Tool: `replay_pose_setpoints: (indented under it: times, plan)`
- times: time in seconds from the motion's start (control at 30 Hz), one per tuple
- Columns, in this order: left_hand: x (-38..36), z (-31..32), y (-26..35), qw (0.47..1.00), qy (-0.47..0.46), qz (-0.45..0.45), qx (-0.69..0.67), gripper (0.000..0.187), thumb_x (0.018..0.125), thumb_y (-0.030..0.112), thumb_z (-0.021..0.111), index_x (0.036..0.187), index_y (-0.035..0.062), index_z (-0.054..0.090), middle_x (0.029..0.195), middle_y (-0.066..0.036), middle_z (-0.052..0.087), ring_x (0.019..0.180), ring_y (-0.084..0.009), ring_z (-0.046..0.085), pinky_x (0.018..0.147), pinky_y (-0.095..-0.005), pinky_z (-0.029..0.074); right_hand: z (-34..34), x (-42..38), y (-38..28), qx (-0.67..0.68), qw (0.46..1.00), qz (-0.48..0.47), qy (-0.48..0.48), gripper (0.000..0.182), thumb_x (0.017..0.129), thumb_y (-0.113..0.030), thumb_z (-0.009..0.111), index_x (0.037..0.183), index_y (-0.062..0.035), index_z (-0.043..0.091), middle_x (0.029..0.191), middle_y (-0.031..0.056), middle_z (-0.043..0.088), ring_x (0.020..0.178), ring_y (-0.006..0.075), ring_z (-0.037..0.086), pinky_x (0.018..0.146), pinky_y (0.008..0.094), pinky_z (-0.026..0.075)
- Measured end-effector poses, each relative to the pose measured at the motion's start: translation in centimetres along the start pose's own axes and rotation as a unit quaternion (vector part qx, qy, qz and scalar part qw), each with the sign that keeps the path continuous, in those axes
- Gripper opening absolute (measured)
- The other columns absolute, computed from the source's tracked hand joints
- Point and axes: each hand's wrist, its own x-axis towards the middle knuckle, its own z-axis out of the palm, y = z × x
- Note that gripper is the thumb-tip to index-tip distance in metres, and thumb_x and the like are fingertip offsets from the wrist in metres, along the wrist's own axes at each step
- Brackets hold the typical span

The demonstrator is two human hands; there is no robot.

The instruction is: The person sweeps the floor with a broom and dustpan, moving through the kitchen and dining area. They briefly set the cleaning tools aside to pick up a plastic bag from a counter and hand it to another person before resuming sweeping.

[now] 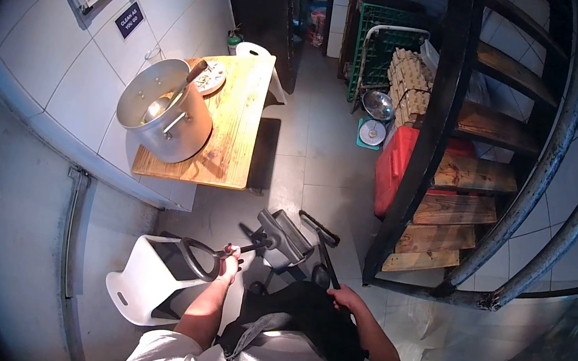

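My left hand [229, 266] is closed around the dark handle of a long-handled dustpan [288, 242], just below its looped grip. The dustpan's grey pan is low over the tiled floor in front of me; whether it touches cannot be told. In my right hand [344, 298] is the dark stick of a broom [321, 228], fingers wrapped round it. The broom's narrow head lies just beyond the pan's right edge. A black apron [292, 320] hides part of the floor below my hands.
A white stool [144, 282] stands left of my left hand. On a wooden table [232, 144] are a large metal pot [182, 133] with a ladle and a patterned plate [210, 79]. Wooden stairs [457, 210] with metal rails rise at right, beside a red container [394, 165] and egg trays [409, 87].
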Motion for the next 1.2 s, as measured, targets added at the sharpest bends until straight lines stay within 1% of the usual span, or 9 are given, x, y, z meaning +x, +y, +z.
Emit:
replay_pose_setpoints:
  times: [0.17,0.37,0.67,0.77,0.8,0.87,0.97,1.07,1.2]
  plan:
    - [-0.3,-0.3,0.2,1.000,-0.001,0.002,-0.002,0.033,0.080,0.042,0.055,0.103,0.0198,0.046,0.096,0.000,0.053,0.074,-0.0147,0.056,0.054,-0.0274,0.040,0.6,-1.8,-1.2,-0.012,1.000,0.006,0.019,0.024,0.082,-0.023,0.057,0.092,-0.0027,0.047,0.058,0.0036,0.049,0.044,0.0127,0.046,0.040,0.0273,0.038]
    - [1.1,-0.2,-0.8,0.999,-0.022,0.023,-0.012,0.025,0.082,0.037,0.056,0.099,0.0209,0.046,0.095,0.000,0.053,0.072,-0.0156,0.056,0.052,-0.0280,0.039,0.8,-0.5,0.7,0.006,1.000,-0.007,0.015,0.025,0.082,-0.023,0.057,0.093,-0.0025,0.047,0.058,0.0038,0.049,0.043,0.0126,0.046,0.040,0.0279,0.038]
    - [0.8,0.0,-0.5,0.999,-0.012,0.033,0.012,0.024,0.083,0.037,0.056,0.097,0.0196,0.047,0.092,0.000,0.055,0.072,-0.0161,0.057,0.051,-0.0294,0.041,1.3,-1.3,0.9,0.040,0.999,-0.028,0.018,0.023,0.083,-0.022,0.056,0.093,-0.0025,0.048,0.056,0.0029,0.046,0.041,0.0126,0.044,0.039,0.0278,0.037]
    - [1.0,0.0,-0.5,1.000,-0.012,0.014,0.007,0.024,0.083,0.036,0.055,0.099,0.0188,0.048,0.092,0.000,0.055,0.071,-0.0167,0.058,0.051,-0.0299,0.042,1.6,0.4,2.3,0.038,0.998,-0.018,0.038,0.022,0.083,-0.022,0.056,0.092,-0.0036,0.049,0.058,0.0027,0.047,0.041,0.0124,0.044,0.040,0.0278,0.038]
    - [0.7,0.0,-0.2,1.000,-0.014,0.013,0.011,0.025,0.083,0.034,0.055,0.101,0.0185,0.048,0.093,0.000,0.056,0.071,-0.0168,0.058,0.051,-0.0301,0.043,1.6,0.3,2.0,0.035,0.999,-0.020,0.032,0.022,0.083,-0.023,0.056,0.092,-0.0040,0.049,0.058,0.0025,0.047,0.042,0.0123,0.044,0.040,0.0278,0.038]
    - [0.1,-0.2,0.1,1.000,-0.011,0.006,0.006,0.030,0.082,0.039,0.057,0.104,0.0193,0.052,0.104,-0.001,0.055,0.077,-0.0184,0.061,0.058,-0.0321,0.048,1.6,0.0,2.0,0.028,0.999,-0.021,0.019,0.022,0.083,-0.023,0.056,0.093,-0.0047,0.049,0.058,0.0022,0.047,0.042,0.0122,0.044,0.040,0.0278,0.038]
    - [0.7,-0.6,-0.4,1.000,-0.023,0.013,0.017,0.031,0.082,0.039,0.056,0.105,0.0192,0.051,0.105,-0.001,0.056,0.076,-0.0188,0.061,0.058,-0.0323,0.048,1.7,0.0,1.9,0.034,0.999,-0.001,0.025,0.024,0.083,-0.023,0.056,0.095,-0.0050,0.047,0.059,0.0019,0.046,0.043,0.0121,0.044,0.040,0.0279,0.039]
    - [0.6,-0.6,-0.6,1.000,-0.002,0.008,0.016,0.030,0.080,0.039,0.057,0.102,0.0197,0.052,0.100,-0.001,0.056,0.075,-0.0178,0.060,0.058,-0.0326,0.048,2.0,-0.5,1.8,0.024,0.999,0.003,0.032,0.025,0.083,-0.023,0.056,0.097,-0.0053,0.046,0.060,0.0023,0.046,0.044,0.0121,0.044,0.041,0.0277,0.039]
    - [0.5,-0.8,-0.7,1.000,-0.010,0.012,0.015,0.025,0.083,0.037,0.055,0.100,0.0198,0.049,0.092,0.002,0.056,0.072,-0.0128,0.057,0.051,-0.0265,0.042,2.5,-1.0,1.3,0.023,0.999,0.010,0.038,0.025,0.083,-0.024,0.057,0.096,-0.0051,0.046,0.061,0.0025,0.047,0.044,0.0117,0.044,0.040,0.0278,0.040]
